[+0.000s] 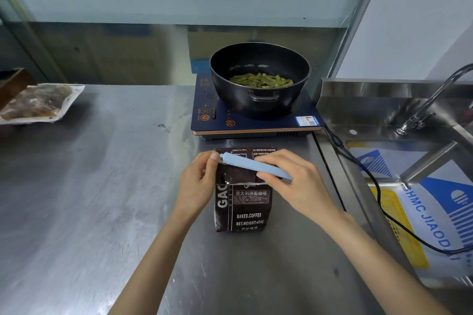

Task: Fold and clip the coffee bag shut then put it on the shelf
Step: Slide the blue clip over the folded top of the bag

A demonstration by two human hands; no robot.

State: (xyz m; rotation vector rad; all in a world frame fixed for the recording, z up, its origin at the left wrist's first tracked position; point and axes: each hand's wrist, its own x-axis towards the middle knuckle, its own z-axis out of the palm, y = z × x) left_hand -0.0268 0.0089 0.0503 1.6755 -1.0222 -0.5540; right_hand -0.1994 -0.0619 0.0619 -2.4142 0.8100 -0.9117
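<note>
The coffee bag [242, 202] stands upright on the steel counter [102, 186], just in front of the cooktop [256, 120] and between the two hands. It is dark brown with white print, and its top is folded over toward the front, so that a flap with upside-down lettering shows above the label.

Far to the left, near the counter's back edge, lies a clear sealed pouch [41, 103] of brownish food beside a dark wooden box [12, 83].

The left hand [197, 184] is at the bag's upper left corner, fingers curled against the side and the thumb pressed on the fold beside the end of the clip. A long pale blue clip [256, 166] lies slanted across the folded top, its left end higher than its right. The right hand [294, 179] rests over the right part of the clip, fingers pinched along it; whether the clip's two bars are already closed on the fold cannot be told.

Behind the bag, a black pot [259, 79] with cut green beans [261, 80] in it sits on the cooktop. To the right is a steel sink [384, 115] with a tap [432, 100], a black cable [371, 181] running over its edge, and a yellow basket [396, 222] under a blue-and-white printed bag [435, 207] in the basin.
</note>
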